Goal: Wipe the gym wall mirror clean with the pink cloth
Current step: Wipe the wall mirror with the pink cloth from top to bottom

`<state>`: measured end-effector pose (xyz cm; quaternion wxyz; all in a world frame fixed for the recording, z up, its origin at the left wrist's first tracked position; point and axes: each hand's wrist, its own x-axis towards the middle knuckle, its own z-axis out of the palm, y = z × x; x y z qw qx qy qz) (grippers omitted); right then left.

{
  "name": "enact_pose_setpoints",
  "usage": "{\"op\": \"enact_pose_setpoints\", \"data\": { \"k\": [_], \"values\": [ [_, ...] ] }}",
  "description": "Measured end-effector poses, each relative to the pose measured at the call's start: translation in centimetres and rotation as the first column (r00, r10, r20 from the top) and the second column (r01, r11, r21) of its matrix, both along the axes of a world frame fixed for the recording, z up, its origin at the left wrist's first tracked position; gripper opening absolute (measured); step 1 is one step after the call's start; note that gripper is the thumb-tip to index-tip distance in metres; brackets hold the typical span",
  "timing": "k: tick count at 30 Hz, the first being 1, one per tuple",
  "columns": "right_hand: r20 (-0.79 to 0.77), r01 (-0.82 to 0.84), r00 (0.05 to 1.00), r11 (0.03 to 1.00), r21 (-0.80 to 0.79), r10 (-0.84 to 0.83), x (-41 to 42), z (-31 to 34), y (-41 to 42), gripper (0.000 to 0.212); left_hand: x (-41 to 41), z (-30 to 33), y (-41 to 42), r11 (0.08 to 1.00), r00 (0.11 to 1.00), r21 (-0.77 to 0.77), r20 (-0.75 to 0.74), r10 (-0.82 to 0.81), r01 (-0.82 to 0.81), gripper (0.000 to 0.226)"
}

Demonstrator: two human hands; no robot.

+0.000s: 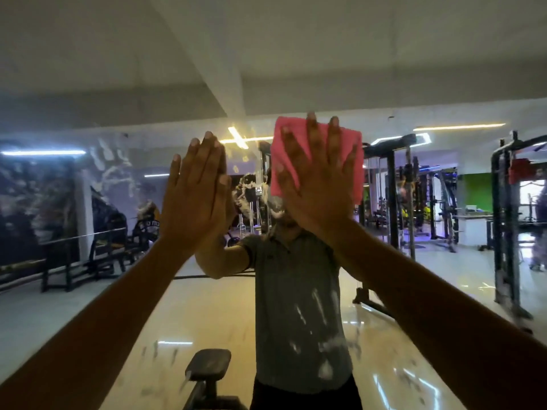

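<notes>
The wall mirror [118, 291] fills the whole view and reflects the gym and a person in a grey shirt. White smears and handprints mark the glass at the upper left, the centre and lower down. My right hand [318, 184] lies flat with fingers spread, pressing the pink cloth [353, 161] against the mirror at head height. The cloth is a flat square, mostly covered by the hand. My left hand [195, 196] rests flat on the bare glass to the left of the cloth, fingers straight and together.
A black padded bench seat [208, 365] shows low at the centre. Reflected in the mirror are black weight racks [506, 220] on the right, benches [77, 258] on the left and a shiny pale floor.
</notes>
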<state>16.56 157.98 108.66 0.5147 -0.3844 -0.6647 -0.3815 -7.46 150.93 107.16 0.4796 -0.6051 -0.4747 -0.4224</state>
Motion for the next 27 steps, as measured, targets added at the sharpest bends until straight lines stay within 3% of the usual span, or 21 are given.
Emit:
{"op": "enact_pose_setpoints", "data": {
  "k": [2,5,8,11,14,17,20,22,25,27],
  "values": [
    [0.179,-0.081,0.981,0.996,0.048,0.071,-3.1,-2.0,-0.9,0.07,-1.2,0.0,-0.1,1.0,1.0,-0.005,0.006,0.004,-0.004,0.063],
    [0.412,-0.064,0.911,0.995,0.072,0.029,-0.2,-6.8,-0.7,0.069,-2.4,0.1,-0.6,1.0,1.0,-0.004,-0.004,-0.019,0.019,0.062],
    [0.222,0.053,0.973,0.998,0.016,-0.055,2.1,-4.2,-0.3,0.07,-3.4,0.3,-1.1,0.999,0.999,-0.008,-0.025,-0.04,0.04,0.06],
    [-0.012,0.06,0.998,0.998,-0.02,-0.06,-2.6,0.3,-1.3,0.075,-3.8,0.5,-1.2,0.999,0.998,-0.019,-0.037,-0.047,0.047,0.061],
    [0.141,-0.016,0.99,1.0,-0.027,0.02,-7.0,-2.6,-2.7,0.074,-4.9,0.7,-1.2,0.998,0.996,-0.024,-0.071,-0.054,0.052,0.06],
    [0.292,0.034,0.956,0.999,-0.039,-0.021,-3.3,-7.4,-2.7,0.074,-6.4,0.7,-1.3,0.999,0.988,-0.019,-0.15,-0.042,0.04,0.059],
    [0.068,0.139,0.989,0.988,-0.071,-0.134,-1.9,-3.6,-2.1,0.08,-7.5,0.9,-1.4,0.997,0.99,-0.021,-0.113,-0.08,0.078,0.058],
    [-0.048,0.146,0.987,0.985,-0.089,-0.15,-5.8,-1.2,-2.8,0.087,-8.0,1.0,-1.2,0.998,0.989,-0.014,-0.132,-0.064,0.062,0.058],
    [0.22,0.068,0.973,0.998,-0.001,-0.066,-10.4,-4.6,-4.2,0.076,-8.8,0.9,-0.9,1.0,0.982,0.005,-0.189,0.001,0.0,0.059],
    [0.325,0.058,0.944,0.998,0.002,-0.056,-7.7,-6.9,-3.4,0.075,-9.1,1.2,-1.1,1.0,0.983,-0.022,-0.18,-0.023,0.019,0.059]
  ]
}}
